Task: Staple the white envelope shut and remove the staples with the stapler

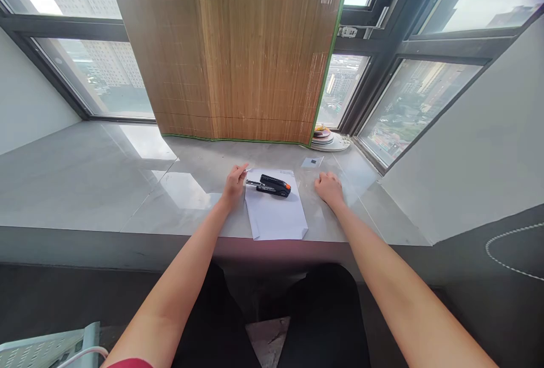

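A black stapler point(274, 185) with an orange end lies on a stack of white paper point(276, 215). Its metal staple tray point(251, 183) sticks out to the left, close to my left hand point(234, 184). That hand is closed in a pinch at the paper's upper left corner; a tiny pale bit shows at the fingertips, too small to name. Right of the paper, my right hand point(329, 188) rests on the ledge in a loose fist, with nothing visible in it. Just above it lies a clear plastic bag point(312, 162) with a small dark mark.
The tiled window ledge point(106, 187) carries all this, its front edge near my knees. A bamboo blind point(255, 62) hangs down to the back of the ledge. Stacked plates point(334, 141) stand at the back right. A pale plastic basket point(51, 351) is at the lower left.
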`<state>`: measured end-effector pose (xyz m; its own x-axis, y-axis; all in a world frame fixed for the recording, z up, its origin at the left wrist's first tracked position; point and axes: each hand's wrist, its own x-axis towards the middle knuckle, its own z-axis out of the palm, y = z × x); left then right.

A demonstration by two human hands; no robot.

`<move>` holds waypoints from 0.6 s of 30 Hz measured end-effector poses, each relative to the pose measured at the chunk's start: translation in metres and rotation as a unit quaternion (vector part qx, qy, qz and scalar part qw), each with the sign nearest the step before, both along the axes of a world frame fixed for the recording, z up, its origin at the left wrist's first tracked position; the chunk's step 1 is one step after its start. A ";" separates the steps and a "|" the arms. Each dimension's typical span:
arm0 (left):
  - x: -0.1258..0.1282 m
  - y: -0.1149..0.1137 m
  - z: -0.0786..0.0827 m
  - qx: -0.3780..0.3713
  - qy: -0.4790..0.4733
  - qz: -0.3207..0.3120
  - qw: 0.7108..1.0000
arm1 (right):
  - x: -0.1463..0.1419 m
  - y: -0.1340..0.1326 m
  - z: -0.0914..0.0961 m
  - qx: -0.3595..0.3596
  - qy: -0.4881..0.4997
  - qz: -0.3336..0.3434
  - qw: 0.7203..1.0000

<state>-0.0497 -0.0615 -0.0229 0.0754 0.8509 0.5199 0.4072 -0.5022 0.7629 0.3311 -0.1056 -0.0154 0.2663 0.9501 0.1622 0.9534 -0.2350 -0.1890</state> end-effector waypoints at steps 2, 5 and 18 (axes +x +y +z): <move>0.001 -0.001 0.001 -0.003 0.003 -0.017 1.000 | -0.001 -0.001 0.002 -0.001 0.001 0.001 1.000; 0.001 -0.003 0.003 0.000 0.016 -0.044 0.999 | -0.002 -0.002 0.003 0.001 0.000 0.003 1.000; 0.009 -0.011 0.010 0.039 0.243 -0.049 0.968 | 0.004 0.001 -0.003 0.003 0.019 0.006 1.000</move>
